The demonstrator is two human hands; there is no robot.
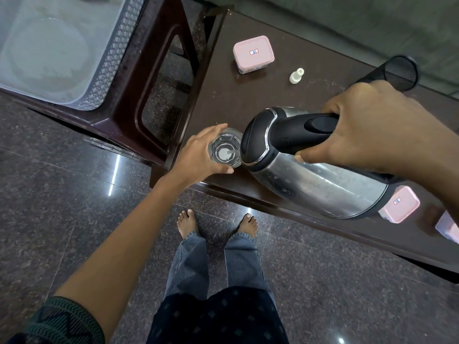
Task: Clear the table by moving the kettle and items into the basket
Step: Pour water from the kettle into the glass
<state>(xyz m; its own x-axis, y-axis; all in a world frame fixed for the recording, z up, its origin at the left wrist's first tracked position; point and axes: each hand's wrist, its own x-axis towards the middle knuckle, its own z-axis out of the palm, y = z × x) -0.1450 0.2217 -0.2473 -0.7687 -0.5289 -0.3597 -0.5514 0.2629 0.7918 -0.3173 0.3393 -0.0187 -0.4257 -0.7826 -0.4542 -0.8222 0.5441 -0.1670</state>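
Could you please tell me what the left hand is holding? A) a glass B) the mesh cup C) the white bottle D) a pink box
A: the left hand grips the glass at the spout of the tilted kettle, which the right hand holds by its handle.

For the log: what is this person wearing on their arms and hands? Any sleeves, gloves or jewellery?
The left hand and right hand are ungloved, with no rings or watch visible. The left arm has a dark green sleeve with a black zigzag pattern, ending near the elbow. No sleeve shows on the right forearm.
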